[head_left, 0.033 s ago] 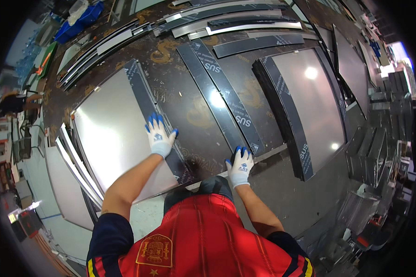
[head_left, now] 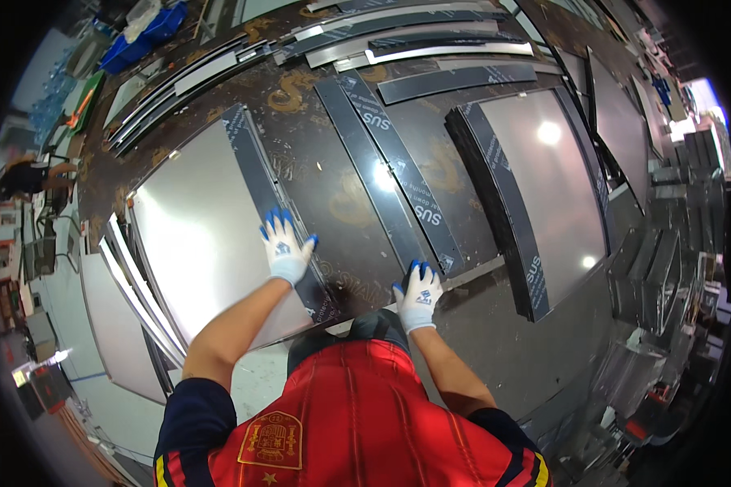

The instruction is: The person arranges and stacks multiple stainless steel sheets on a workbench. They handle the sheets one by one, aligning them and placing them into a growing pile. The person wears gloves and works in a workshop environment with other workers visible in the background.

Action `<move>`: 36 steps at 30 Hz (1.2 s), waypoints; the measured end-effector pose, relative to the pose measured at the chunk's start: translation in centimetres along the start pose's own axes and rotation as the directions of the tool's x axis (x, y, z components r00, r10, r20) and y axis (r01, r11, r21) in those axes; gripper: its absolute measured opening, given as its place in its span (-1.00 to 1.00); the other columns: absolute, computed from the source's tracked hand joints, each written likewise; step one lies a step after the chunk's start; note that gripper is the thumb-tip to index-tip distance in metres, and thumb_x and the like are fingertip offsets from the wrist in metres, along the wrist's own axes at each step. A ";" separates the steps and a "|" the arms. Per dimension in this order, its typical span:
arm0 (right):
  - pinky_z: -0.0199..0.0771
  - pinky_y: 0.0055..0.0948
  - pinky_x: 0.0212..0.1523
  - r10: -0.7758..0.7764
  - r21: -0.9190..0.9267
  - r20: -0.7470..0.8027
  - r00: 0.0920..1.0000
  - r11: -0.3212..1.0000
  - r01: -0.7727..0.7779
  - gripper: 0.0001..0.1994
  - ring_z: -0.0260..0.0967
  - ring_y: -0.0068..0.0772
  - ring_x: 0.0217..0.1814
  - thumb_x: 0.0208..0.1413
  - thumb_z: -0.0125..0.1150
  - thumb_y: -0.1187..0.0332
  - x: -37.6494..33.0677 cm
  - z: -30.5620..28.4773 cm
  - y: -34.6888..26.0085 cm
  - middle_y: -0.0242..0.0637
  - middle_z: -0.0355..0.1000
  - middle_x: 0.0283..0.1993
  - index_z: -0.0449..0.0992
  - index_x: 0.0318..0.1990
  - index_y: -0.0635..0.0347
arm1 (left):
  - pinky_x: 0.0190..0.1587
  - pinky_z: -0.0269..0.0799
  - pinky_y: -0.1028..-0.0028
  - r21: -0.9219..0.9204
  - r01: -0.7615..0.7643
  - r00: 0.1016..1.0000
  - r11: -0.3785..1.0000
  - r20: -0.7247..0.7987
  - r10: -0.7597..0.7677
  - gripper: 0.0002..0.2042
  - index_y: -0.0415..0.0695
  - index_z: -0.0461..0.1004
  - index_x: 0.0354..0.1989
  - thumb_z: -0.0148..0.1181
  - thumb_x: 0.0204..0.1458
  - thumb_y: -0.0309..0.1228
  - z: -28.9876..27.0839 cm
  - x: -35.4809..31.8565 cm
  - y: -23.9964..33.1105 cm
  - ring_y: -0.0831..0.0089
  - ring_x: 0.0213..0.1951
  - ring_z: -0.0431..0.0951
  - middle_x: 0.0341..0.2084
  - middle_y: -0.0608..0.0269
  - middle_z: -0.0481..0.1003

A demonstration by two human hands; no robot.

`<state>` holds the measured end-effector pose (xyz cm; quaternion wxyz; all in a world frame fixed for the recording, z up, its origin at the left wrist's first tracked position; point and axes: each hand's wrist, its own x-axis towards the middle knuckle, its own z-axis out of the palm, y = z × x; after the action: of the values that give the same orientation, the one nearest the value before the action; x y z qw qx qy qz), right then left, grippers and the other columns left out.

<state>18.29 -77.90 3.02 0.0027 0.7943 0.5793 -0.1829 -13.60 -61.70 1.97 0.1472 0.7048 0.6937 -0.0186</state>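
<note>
My left hand (head_left: 287, 246), in a white glove with blue fingertips, lies with fingers spread on the dark film-covered edge strip (head_left: 253, 162) of a large shiny metal panel (head_left: 191, 219). My right hand (head_left: 420, 296), gloved the same way, rests at the near end of a long narrow metal strip (head_left: 365, 178). Its fingers reach forward and the thumb stands apart on the left; the undersides of the fingers are hidden. Just right of that strip lies a second film-covered strip (head_left: 402, 166), almost parallel to it.
A thick, dark-edged stack of panels (head_left: 536, 178) sits to the right on the dark patterned table (head_left: 341, 268). Long metal strips (head_left: 422, 32) lie across the far side, with one curved-looking strip (head_left: 455, 83) nearer. A blue bin (head_left: 142, 36) is at the far left. Bright narrow strips (head_left: 142, 292) lie left of the panel.
The view has shifted slightly. My right hand sits a touch farther left and nearer at the strip's end; my left hand stays on the panel's edge.
</note>
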 end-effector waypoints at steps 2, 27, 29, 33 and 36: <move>0.27 0.28 0.42 0.060 0.048 -0.002 0.998 0.997 -0.059 0.01 0.22 0.33 0.50 0.05 0.61 -0.06 0.0 0.1 -0.5 0.21 0.24 0.55 0.27 0.59 0.16 | 0.67 -0.32 -0.24 -0.095 0.035 0.999 0.995 -0.014 -0.036 0.02 -0.28 0.07 0.67 0.30 0.20 0.16 0.5 -3.8 1.8 -0.25 0.68 -0.14 0.69 -0.26 -0.10; 0.58 -0.39 0.20 -0.487 0.743 -0.045 0.872 0.567 0.356 -0.43 0.55 -0.46 0.12 0.28 0.39 0.56 10.7 -11.9 -4.9 -0.26 0.58 0.14 0.48 0.45 0.21 | 0.35 0.58 0.14 -0.719 0.599 0.787 -0.352 0.447 0.424 -0.26 -0.24 0.20 0.60 0.36 0.31 -0.29 -11.3 -11.7 -2.8 0.11 0.30 0.61 0.40 -0.05 0.48; 0.59 -0.32 0.21 -0.536 0.661 -0.107 0.837 0.590 0.463 -0.38 0.58 -0.33 0.10 0.23 0.47 0.51 14.0 -14.7 -6.0 -0.20 0.57 0.09 0.44 0.45 0.23 | 0.31 0.60 0.15 -0.756 0.586 0.786 -0.292 0.443 0.431 -0.22 -0.22 0.20 0.60 0.41 0.27 -0.26 -13.4 -14.4 -5.3 0.14 0.27 0.62 0.39 -0.04 0.49; 0.25 0.08 0.53 -0.795 0.052 -0.190 0.577 0.578 0.814 0.05 0.23 0.30 0.52 -0.04 0.70 0.22 18.3 -20.7 -9.1 0.10 0.32 0.48 0.21 0.60 0.20 | 0.15 0.62 0.37 -0.792 0.605 0.726 0.083 0.591 0.351 -0.21 -0.24 0.32 0.54 0.49 0.20 -0.18 -18.6 -18.8 -10.6 0.35 0.17 0.62 0.36 -0.03 0.52; 0.06 0.31 0.60 -0.919 -0.263 -0.143 0.369 0.394 0.881 0.10 0.10 0.35 0.63 -0.18 0.75 0.17 18.6 -23.9 -11.5 0.05 0.17 0.64 0.27 0.59 0.02 | 0.12 0.63 0.39 -0.738 0.609 0.627 0.292 0.673 0.393 -0.27 -0.18 0.40 0.50 0.50 0.20 -0.16 -22.9 -22.0 -14.6 0.43 0.11 0.65 0.28 -0.02 0.58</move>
<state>19.41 -51.84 22.21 -0.1185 0.3627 0.9243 -0.0049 -32.88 -77.86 26.23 0.8093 0.3312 0.4775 0.0855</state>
